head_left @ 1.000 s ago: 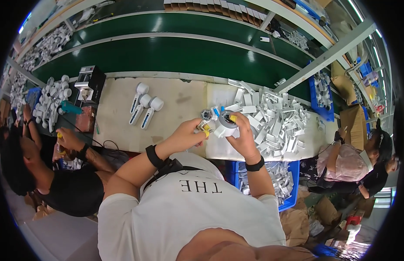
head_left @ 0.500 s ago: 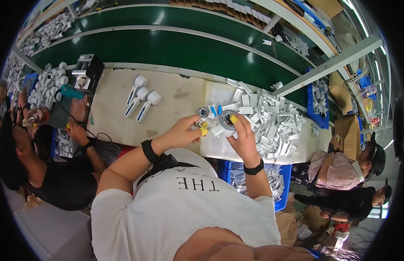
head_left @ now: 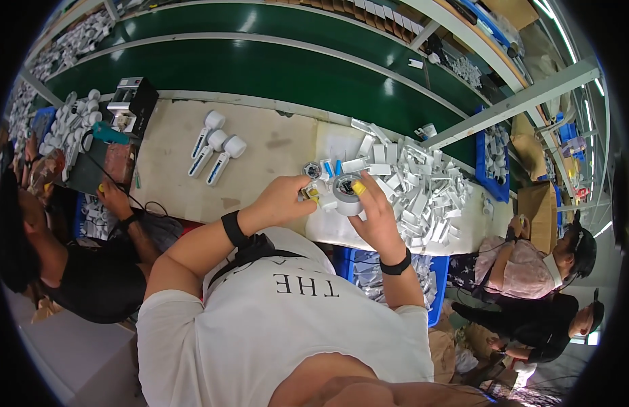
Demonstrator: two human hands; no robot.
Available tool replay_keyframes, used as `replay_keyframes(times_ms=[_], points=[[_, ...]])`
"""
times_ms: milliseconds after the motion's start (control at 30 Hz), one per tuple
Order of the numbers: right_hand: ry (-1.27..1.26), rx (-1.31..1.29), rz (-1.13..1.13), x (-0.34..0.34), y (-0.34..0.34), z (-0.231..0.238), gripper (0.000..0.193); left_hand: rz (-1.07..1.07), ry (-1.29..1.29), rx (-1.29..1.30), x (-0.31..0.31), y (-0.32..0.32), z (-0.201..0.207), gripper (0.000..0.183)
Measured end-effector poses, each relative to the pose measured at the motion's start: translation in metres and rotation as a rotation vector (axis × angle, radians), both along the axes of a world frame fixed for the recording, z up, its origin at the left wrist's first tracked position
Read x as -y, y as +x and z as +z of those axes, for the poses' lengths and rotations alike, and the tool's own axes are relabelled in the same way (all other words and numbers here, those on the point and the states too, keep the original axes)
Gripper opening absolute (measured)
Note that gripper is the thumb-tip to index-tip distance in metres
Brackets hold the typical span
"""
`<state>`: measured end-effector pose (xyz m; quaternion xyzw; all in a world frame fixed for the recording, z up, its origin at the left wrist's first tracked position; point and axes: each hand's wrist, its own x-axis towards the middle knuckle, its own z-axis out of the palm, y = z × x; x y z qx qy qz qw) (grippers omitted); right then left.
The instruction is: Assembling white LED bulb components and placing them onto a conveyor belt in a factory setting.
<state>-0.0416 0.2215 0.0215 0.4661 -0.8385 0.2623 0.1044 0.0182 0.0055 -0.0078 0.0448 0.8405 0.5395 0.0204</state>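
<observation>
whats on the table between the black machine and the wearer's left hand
In the head view, three white, round-headed pieces lie side by side on the tabletop, between the black machine and the left hand.

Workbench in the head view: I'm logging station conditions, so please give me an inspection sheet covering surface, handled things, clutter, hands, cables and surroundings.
Surface: pale worktop, darkly smudged in places.
Handled things: round grey-white part, dark inside; small round part beside the left fingertips.
Clutter: heap of white pieces on the right; three white handled pieces lie side by side on the left.
Hands: right hand holds the larger round part; left hand is near the small one, grip unclear.
Cables: dark cable on the left, near a co-worker's hand.
Surroundings: boxy machine at back left; blue bin below the front edge; people on both sides.
</observation>
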Motion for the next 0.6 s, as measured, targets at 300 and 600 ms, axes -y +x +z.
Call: replay_keyframes(times_ms=[300, 600], points=[[-0.055, 0.578, 0.255, -0.004, -0.030, 0.029, 0.048, -0.144, -0.123, 0.002, -0.007, -0.006, 0.005, 0.027], [-0.005, 0.730, 0.283, -0.004, -0.026, -0.024, 0.045, -0.290, -0.224, 0.165, -0.004, 0.008, -0.011, 0.026]])
